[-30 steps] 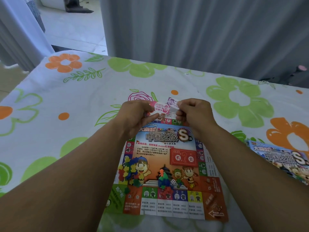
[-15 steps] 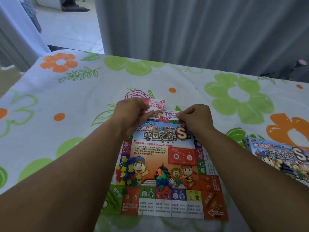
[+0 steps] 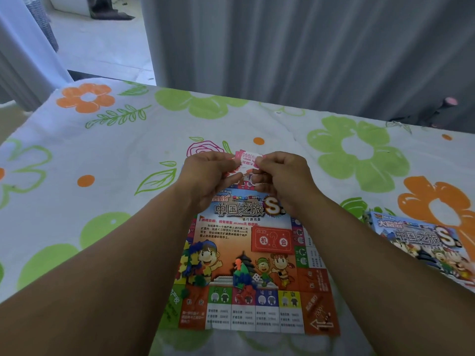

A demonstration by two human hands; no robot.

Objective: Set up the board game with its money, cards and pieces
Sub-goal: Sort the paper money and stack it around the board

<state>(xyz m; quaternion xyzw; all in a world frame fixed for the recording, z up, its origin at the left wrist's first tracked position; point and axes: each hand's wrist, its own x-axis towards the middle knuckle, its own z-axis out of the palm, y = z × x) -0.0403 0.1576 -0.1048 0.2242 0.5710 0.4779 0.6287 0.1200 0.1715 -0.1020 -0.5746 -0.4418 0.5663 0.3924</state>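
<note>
While the left hand [image 3: 205,176] and right hand [image 3: 281,176] pinch pink paper money [image 3: 246,160] at frame centre, they hide the board [image 3: 246,273] top edge; the box [image 3: 421,242] is cropped right.

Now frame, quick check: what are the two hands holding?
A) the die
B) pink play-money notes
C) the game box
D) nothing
B: the left hand and right hand both pinch the pink play-money notes over the far edge of the board. The die lies on the board, and the game box lies on the tablecloth to the right.
</note>
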